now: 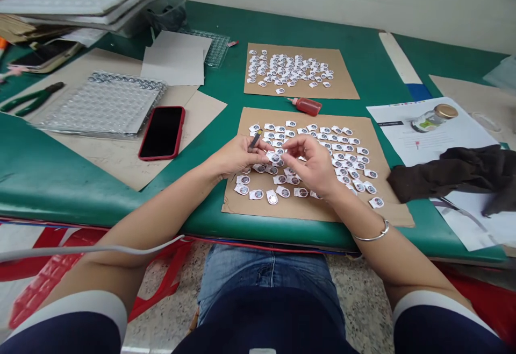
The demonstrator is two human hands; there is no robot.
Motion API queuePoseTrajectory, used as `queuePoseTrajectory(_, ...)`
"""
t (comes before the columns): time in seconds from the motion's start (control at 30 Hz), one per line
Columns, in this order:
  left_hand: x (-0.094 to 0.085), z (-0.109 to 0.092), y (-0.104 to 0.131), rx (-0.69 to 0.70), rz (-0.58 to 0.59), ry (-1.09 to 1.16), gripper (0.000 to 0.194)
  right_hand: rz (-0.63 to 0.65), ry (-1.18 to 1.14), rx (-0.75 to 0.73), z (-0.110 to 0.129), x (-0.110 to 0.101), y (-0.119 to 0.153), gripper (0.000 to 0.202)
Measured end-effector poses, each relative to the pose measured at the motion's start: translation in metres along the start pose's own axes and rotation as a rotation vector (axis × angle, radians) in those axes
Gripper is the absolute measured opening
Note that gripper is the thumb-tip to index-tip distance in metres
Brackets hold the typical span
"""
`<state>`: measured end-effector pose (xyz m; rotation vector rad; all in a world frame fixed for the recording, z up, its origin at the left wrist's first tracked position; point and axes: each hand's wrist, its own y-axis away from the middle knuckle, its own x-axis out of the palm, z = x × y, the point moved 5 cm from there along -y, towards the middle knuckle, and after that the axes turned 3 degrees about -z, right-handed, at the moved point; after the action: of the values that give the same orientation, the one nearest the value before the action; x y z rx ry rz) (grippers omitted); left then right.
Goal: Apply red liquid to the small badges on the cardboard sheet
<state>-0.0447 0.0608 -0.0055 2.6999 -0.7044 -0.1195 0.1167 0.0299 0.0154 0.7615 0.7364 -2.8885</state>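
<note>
Over the near cardboard sheet (252,117), both my hands meet at a small white piece with a round dark-and-silver face (274,157). My left hand (236,156) pinches its left side between thumb and finger. A short dark stick with a yellowish tip (255,139) also rests in that hand, between the fingers. My right hand (312,167) is closed in a pinch at the piece's right edge; whether its fingertips grip the piece or something tiny is hidden. Many similar white round-faced pieces (283,191) lie in loose rows on the cardboard around my hands.
Beyond lies another cardboard sheet (344,77) with similar pieces, and a red dropper bottle (308,106) between the sheets. Left are a red-cased phone (162,133), clear plastic trays (100,106) and pliers (34,98). Dark cloth (435,179) and a glass jar (433,118) are right.
</note>
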Motion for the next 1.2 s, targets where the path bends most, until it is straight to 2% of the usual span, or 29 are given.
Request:
queuePoseTrajectory(0.07,-0.003,0.000,-0.001,0.004,-0.017,-0.007,0.027,-0.053,-0.111,0.150,-0.007,-0.004,-0.001,0.018)
queuePoseTrajectory(0.17,-0.004,0.002,-0.001,0.001,-0.012,-0.009,0.028,-0.012,-0.246,0.351,-0.019,0.000,0.001,0.024)
queuePoseTrajectory(0.27,-0.003,0.001,-0.001,0.006,-0.005,0.007,0.027,0.032,-0.307,0.433,-0.025,0.006,0.002,0.026)
queuePoseTrajectory(0.53,-0.002,0.001,0.000,-0.005,0.001,0.027,0.027,0.084,-0.283,0.477,-0.019,0.011,0.005,0.028)
queuePoseTrajectory(0.73,-0.002,0.001,0.001,0.013,0.007,0.029,0.024,0.136,-0.186,0.429,-0.018,0.012,0.007,0.033)
queuePoseTrajectory(1.2,-0.001,-0.002,0.001,0.042,0.005,0.006,0.024,0.156,-0.123,0.393,-0.011,0.012,0.006,0.030)
